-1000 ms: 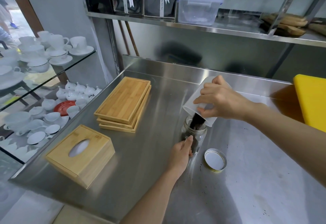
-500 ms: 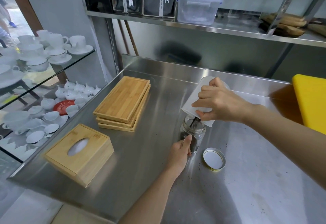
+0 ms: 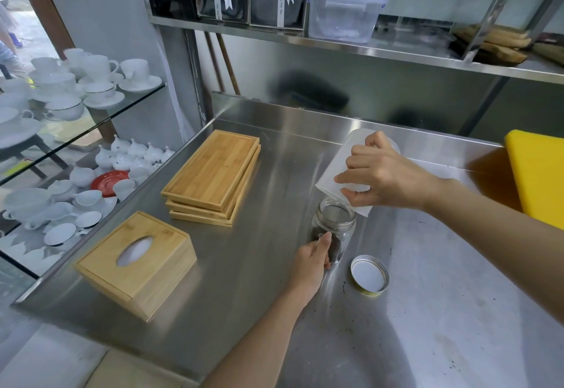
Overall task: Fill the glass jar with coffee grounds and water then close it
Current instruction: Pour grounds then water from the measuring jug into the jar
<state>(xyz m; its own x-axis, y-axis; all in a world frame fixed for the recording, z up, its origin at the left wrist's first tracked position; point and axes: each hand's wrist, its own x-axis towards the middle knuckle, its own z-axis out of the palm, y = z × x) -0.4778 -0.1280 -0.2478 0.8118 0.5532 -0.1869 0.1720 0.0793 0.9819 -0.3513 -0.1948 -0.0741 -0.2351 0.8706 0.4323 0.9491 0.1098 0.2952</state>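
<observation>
Glass jar [image 3: 334, 229] stands upright on the desk [image 3: 457, 342], mid-desk, closer to the back edge than the front, long axis vertical, mouth open upward. Dark coffee grounds [image 3: 331, 242] fill roughly the lower part; no water visible.

Left hand [image 3: 311, 261] is wrapped on the jar's lower near side, thumb up along the glass, steadying it. Right hand [image 3: 386, 178] is clamped around a white container [image 3: 345, 178], tilted with its open end down-left, the lip just above and right of the jar mouth, apart from the rim as far as I can tell. No grounds visible falling from it.

Key relation: jar sits directly below-left of the right hand, directly ahead of the left hand; left hand is touching it, right is only over it.

Lid [image 3: 370, 274] lies inside-up on the desk just right of the jar, toward the front edge, not touching it; nearer the left hand, though that one is occupied.

Judgement: grounds step looks about done; water and closing remain. Loose grounds speckle the desk by the lid.
</observation>
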